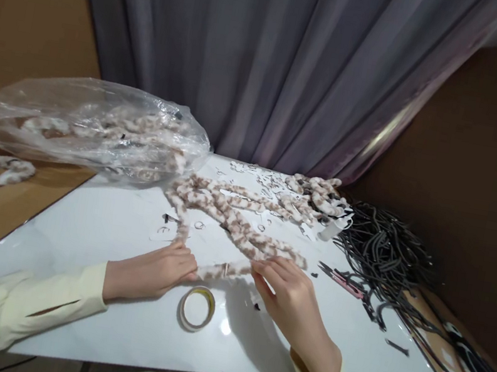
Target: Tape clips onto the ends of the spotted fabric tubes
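Observation:
A brown-and-white fluffy strip [215, 270] stretches low over the white table between my two hands. My left hand [162, 270] is closed round its left end. On the right, my right hand [282, 287] pinches the strip with thumb and fingers. A small pale band [225, 269] crosses the strip near its middle. Just below the strip, a roll of tape [197, 309] lies on the table. More fluffy strips [233, 221] lie in a heap right behind my hands.
A clear plastic bag [83, 120] of fluffy strips sits at the back left. Pink-handled scissors [341, 280], a white bottle [333, 228] and a pile of black cords [381, 246] are on the right. Paper scraps [259, 178] litter the table's [108, 340] back, before a grey curtain [233, 50].

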{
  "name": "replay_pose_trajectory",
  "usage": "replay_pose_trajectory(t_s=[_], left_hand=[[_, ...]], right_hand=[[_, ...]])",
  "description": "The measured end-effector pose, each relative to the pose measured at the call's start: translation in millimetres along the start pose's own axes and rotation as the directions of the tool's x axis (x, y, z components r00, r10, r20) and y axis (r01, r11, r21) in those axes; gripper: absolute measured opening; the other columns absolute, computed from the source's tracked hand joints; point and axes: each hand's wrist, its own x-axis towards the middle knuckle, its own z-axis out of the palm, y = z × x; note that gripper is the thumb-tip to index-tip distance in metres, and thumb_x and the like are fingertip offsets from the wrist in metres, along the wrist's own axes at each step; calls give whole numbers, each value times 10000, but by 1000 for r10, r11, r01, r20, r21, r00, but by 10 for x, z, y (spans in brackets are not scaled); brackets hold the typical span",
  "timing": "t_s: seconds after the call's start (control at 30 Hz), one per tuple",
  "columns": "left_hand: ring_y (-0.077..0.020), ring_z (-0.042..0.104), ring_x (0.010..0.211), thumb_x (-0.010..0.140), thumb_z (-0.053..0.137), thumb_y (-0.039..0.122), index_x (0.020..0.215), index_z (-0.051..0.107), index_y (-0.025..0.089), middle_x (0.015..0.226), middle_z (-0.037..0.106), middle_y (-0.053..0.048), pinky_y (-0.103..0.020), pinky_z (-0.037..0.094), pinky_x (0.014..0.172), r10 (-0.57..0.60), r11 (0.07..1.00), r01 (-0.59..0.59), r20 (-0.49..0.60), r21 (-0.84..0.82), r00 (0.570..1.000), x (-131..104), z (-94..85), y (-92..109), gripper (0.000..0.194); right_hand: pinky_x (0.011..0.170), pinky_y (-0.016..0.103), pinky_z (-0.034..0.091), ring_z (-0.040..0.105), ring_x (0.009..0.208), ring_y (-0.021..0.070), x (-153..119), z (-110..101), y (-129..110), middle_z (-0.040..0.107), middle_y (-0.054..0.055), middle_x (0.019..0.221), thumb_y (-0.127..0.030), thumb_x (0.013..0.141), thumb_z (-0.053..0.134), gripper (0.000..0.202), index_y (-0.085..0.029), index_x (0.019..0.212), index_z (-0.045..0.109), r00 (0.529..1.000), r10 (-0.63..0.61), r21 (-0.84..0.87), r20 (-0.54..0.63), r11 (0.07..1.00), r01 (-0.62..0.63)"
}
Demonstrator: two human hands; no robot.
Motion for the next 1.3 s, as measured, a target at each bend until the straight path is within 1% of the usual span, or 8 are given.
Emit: replay_pose_trajectory(t_s=[0.27, 0.57, 0.83, 0.93, 1.03, 1.13, 1.23, 1.3], left_hand=[[-186, 423, 699, 949, 258, 192, 789, 518, 163, 772, 541, -56, -344, 302, 788, 41, 964, -46, 26, 262, 999, -11, -66, -17, 307], [-155, 492, 745, 934, 332, 384, 1057, 431, 173, 854, 542, -24, -256, 367, 672, -230, 932, 265, 158, -249, 960, 122, -109, 301, 264], [-111, 450, 618, 903, 404, 409, 810, 542, 160, 689, 489, 18, -222, 322, 571, -187, 957, 215, 152, -194, 970, 173, -58, 213, 300], [-144, 496, 705, 901, 413, 392, 757, 535, 152, 753, 519, -14, -245, 378, 640, -196, 976, 204, 107, -72, 975, 256, -23, 231, 306], [-224, 513, 917, 927, 354, 366, 947, 545, 134, 956, 554, -94, -352, 421, 800, -255, 958, 266, -102, 104, 961, 252, 67, 303, 301], [-282, 390, 1184, 915, 391, 422, 1277, 387, 131, 1276, 450, -160, -433, 353, 967, -66, 955, 126, -222, 268, 973, 110, 204, 414, 465], [-249, 263, 1316, 925, 385, 406, 1384, 276, 176, 1421, 357, -111, -393, 271, 1055, 170, 909, -134, -57, 395, 984, -45, 333, 482, 525], [-212, 192, 1359, 959, 304, 331, 1420, 212, 199, 1461, 320, -66, -383, 215, 1081, 181, 870, -163, 7, 465, 984, -80, 379, 456, 488]], right_hand=[[607, 256, 505, 631, 677, 163, -329, 100, 31, 677, 58, 753, -136, 867, 495, 139, -169, 867, 630, 980, 194, 320, 37, 927, -196], [612, 280, 524, 642, 701, 176, -31, 250, -287, 713, 58, 804, -118, 837, 515, 218, -183, 957, 685, 976, 215, 428, -34, 886, -180], [681, 298, 536, 666, 760, 189, 48, 221, -248, 723, 56, 861, -132, 826, 537, 218, -209, 955, 696, 947, 305, 437, -100, 869, -233], [672, 293, 537, 674, 758, 192, 49, 188, -217, 726, 62, 856, -126, 825, 526, 230, -199, 967, 691, 942, 307, 390, -138, 891, -233], [651, 285, 540, 680, 765, 200, 18, 166, -190, 726, 67, 852, -128, 816, 518, 239, -194, 963, 694, 939, 313, 338, -144, 907, -250], [585, 268, 537, 680, 697, 191, -27, 154, -148, 730, 63, 828, -137, 805, 515, 225, -178, 916, 707, 939, 335, 325, -81, 899, -293], [520, 259, 518, 650, 577, 166, -52, 137, -91, 732, 62, 798, -157, 800, 518, 217, -158, 888, 717, 926, 376, 335, -26, 876, -346], [520, 257, 512, 643, 572, 161, -50, 117, -50, 732, 67, 818, -175, 805, 517, 222, -158, 893, 720, 913, 407, 344, -17, 860, -376]])
